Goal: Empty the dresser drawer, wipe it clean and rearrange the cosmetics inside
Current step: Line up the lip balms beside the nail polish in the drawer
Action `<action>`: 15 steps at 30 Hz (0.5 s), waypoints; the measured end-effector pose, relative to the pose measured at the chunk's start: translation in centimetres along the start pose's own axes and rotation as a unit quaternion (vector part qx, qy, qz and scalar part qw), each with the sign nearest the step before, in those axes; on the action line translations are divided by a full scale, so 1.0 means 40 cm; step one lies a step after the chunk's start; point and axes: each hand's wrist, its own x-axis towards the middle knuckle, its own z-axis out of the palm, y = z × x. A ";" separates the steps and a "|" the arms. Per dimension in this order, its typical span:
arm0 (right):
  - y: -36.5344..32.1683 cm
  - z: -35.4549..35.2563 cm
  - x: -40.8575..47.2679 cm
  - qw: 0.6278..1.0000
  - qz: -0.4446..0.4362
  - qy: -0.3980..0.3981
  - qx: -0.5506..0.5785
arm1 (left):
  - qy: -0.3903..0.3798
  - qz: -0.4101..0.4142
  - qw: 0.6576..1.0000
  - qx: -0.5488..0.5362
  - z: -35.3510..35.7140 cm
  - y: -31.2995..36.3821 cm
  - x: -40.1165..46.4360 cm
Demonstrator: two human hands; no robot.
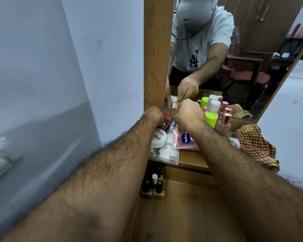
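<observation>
Both my hands are up at the back of the dresser top (192, 160), by the mirror (234, 67). My left hand (154, 116) has fingers curled among the small tubes (171, 124), but can't tell if it's gripping one. My right hand (189, 114) is fisted w/ fingers hidden, so grip unclear. Cosmetics sit on top: white Zudio tub (158, 138), pink Vaseline pouch (184, 139), green-capped bottle (211, 119). Checked cloth (254, 144) at right. Nail polish bottles (153, 186) stand in the drawer (191, 215) below.
</observation>
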 end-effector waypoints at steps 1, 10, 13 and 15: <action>-0.002 0.001 0.000 1.000 0.001 -0.002 -0.003 | 0.009 0.003 0.999 -0.033 -0.003 -0.008 0.003; -0.053 0.023 -0.013 0.993 -0.007 -0.068 -0.100 | 0.090 0.044 0.989 -0.112 -0.086 -0.120 0.021; -0.065 0.038 -0.013 0.992 -0.004 -0.064 -0.113 | 0.116 0.048 0.984 -0.128 -0.098 -0.155 0.016; -0.074 0.048 -0.009 0.993 0.003 -0.059 -0.101 | 0.123 0.052 0.980 -0.147 -0.105 -0.175 0.014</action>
